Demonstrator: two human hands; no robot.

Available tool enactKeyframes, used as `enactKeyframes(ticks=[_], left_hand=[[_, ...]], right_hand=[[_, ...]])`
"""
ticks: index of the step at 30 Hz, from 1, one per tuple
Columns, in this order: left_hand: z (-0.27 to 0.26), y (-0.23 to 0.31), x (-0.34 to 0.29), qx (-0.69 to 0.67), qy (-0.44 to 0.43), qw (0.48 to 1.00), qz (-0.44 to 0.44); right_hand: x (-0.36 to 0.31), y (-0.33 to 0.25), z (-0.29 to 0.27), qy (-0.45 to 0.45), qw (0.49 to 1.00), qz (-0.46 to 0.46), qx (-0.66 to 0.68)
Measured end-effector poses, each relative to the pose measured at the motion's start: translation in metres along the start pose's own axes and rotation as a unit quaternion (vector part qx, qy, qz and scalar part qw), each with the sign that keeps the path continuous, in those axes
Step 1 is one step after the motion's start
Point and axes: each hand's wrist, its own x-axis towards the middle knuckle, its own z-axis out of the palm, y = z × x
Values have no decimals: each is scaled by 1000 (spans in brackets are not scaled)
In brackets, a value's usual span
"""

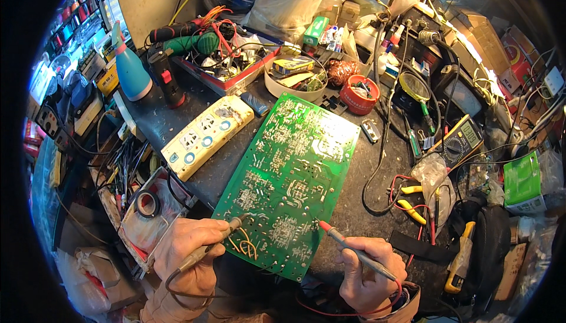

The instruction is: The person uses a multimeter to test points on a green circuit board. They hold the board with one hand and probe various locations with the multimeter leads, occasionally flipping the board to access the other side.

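Left hand [191, 249] near left, pinching a grey-brown probe [198, 255], tip over near-left part of the circuit board [292, 175]; board mid-scene, far-right of this hand, far-left of the other, long axis near-left to far-right, left hand nearer; flat rectangle, glossy green, bumpy silvery solder, thin yellowish wire loops [247, 245]; right hand [368, 276] near right, grasping slim red-tipped probe [338, 237], tip by board's right edge, contact can't tell

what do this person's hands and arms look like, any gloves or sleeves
The left hand and right hand are bare, with no gloves or rings visible. A light tan sleeve, apparently fabric, surrounds the right wrist. Whether a sleeve covers the left forearm is hard to tell.
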Motion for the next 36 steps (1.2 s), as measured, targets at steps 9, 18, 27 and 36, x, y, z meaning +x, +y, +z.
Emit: enactKeyframes(ticks=[9,18,27,36], left_hand=[[1,1,-2,-6,6,1000,-16],[0,0,-2,2,5,1000,-15],[0,0,-2,6,4,1000,-14],[-4,-3,0,7,-12,1000,17]], right_hand=[[0,1,1,2,1000,-12,0],[3,2,-1,21,999,-40,26],[0,3,1,3,1000,-17,-1],[1,2,2,5,1000,-13,-5]])
